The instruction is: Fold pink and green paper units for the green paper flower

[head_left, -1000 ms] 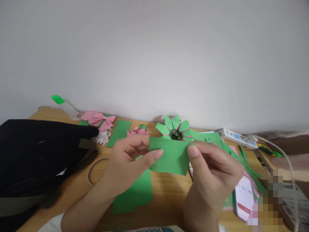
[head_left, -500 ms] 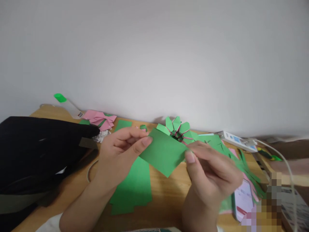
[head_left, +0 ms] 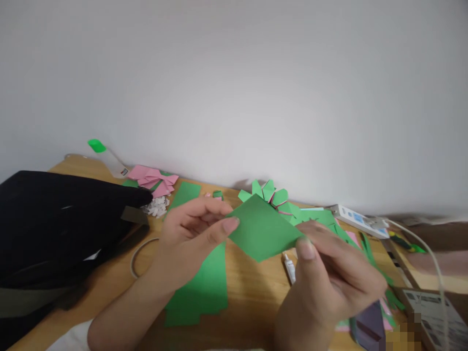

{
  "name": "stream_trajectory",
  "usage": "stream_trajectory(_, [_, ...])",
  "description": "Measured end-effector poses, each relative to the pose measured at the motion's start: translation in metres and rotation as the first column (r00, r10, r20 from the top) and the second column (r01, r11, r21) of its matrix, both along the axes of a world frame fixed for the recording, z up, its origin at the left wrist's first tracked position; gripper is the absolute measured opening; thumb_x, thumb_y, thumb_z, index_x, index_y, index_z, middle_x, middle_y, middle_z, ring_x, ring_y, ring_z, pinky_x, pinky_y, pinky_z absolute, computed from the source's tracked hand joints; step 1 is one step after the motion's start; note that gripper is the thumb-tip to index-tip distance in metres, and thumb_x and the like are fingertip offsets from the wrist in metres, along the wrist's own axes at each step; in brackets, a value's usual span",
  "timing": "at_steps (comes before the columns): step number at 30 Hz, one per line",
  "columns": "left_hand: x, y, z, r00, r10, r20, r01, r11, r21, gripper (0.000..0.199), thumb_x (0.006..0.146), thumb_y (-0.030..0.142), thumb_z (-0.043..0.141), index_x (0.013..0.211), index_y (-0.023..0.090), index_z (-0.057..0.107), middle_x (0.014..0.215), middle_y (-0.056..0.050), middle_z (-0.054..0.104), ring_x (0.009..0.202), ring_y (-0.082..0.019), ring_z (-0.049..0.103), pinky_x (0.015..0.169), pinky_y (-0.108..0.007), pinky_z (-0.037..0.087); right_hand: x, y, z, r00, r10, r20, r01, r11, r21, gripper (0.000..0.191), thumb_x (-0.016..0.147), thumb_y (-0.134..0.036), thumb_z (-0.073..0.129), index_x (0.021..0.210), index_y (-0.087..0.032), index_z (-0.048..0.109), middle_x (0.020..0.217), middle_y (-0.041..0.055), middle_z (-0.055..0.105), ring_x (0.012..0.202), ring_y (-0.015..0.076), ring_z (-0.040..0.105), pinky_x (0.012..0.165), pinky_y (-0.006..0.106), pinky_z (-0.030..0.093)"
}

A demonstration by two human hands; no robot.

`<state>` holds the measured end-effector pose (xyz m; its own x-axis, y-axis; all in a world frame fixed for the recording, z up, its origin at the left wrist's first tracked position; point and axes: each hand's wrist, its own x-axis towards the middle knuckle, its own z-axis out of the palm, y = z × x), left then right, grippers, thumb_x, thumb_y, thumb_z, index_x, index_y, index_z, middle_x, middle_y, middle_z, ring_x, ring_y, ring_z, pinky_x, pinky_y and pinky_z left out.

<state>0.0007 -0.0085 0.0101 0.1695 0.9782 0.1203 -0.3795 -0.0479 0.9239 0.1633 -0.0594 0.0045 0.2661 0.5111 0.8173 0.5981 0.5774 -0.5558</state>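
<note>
A small green paper square (head_left: 261,231) is held up over the table, turned so that its corners point left, right, up and down. My left hand (head_left: 199,234) pinches its left corner between thumb and fingers. At the right corner, my right hand (head_left: 332,273) grips the paper the same way. Behind it, partly covered, lies a folded green flower shape with pink edges (head_left: 280,196). Larger green sheets (head_left: 204,287) rest on the wooden table below my left hand. A small white tube (head_left: 289,268) shows beside my right hand.
A black bag (head_left: 66,229) fills the left side. Folded pink pieces (head_left: 153,179) and white scraps (head_left: 157,206) lie behind it. At the right are a power strip (head_left: 360,221) with a white cable, green strips and a phone (head_left: 370,326).
The green square has turned and shifted slightly right, its corners now at my fingers. My right hand has moved right and the white tube has come into view. The phone's screen has gone dark.
</note>
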Motion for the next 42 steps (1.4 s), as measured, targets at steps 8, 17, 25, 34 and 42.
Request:
stream_trajectory(8, [-0.004,-0.003,-0.006,0.984,0.153,-0.092,-0.147,0.986,0.075,0.010,0.074,0.028,0.081,0.074,0.024,0.072,0.072,0.003,0.074,0.061,-0.012,0.068,0.055,-0.020,0.058,-0.003,0.003,-0.003,0.999,0.011,0.048,-0.016,0.993,0.121,0.013,0.083,-0.016,0.064,0.085,-0.025,0.072,0.058,-0.0029,0.065,0.046,0.0160,0.060,0.049,0.035,0.051])
stream_trajectory(17, [-0.014,0.000,-0.008,0.941,0.315,-0.119,-0.236,0.869,0.436,0.024,0.078,0.007,0.074,0.087,0.029,0.076,0.080,0.007,0.077,0.072,-0.010,0.073,0.069,-0.018,0.059,0.005,0.008,0.008,0.948,0.261,0.179,-0.271,0.962,0.032,0.019,0.074,-0.003,0.060,0.082,-0.019,0.069,0.059,-0.0001,0.064,0.051,0.0144,0.058,0.049,0.031,0.050])
stream_trajectory(25, [-0.016,0.017,-0.007,0.746,0.239,-0.622,0.243,0.772,0.588,0.015,0.088,0.015,0.062,0.077,0.022,0.069,0.067,0.006,0.072,0.058,-0.009,0.063,0.063,-0.021,0.045,0.021,0.012,0.010,0.938,0.294,0.184,-0.177,0.862,-0.476,0.022,0.082,-0.018,0.069,0.103,-0.022,0.068,0.088,0.0020,0.075,0.077,0.0144,0.070,0.070,0.027,0.057])
stream_trajectory(34, [-0.007,0.015,-0.008,0.660,0.111,-0.743,0.414,0.771,0.483,0.021,0.090,0.019,0.052,0.081,0.023,0.071,0.073,0.004,0.076,0.063,-0.012,0.065,0.067,-0.023,0.045,0.010,0.012,0.009,0.926,0.323,0.197,-0.211,0.873,-0.440,0.010,0.082,-0.010,0.066,0.081,-0.020,0.067,0.071,-0.0025,0.073,0.061,0.0105,0.067,0.061,0.024,0.053])
stream_trajectory(42, [-0.008,0.016,-0.011,0.630,0.182,-0.755,0.426,0.732,0.532,0.022,0.092,0.018,0.050,0.083,0.023,0.070,0.076,0.003,0.076,0.066,-0.013,0.066,0.066,-0.022,0.046,0.010,0.012,0.008,0.910,0.298,0.287,-0.165,0.897,-0.409,0.008,0.081,-0.012,0.067,0.081,-0.020,0.067,0.070,-0.0019,0.074,0.060,0.0121,0.068,0.059,0.025,0.053])
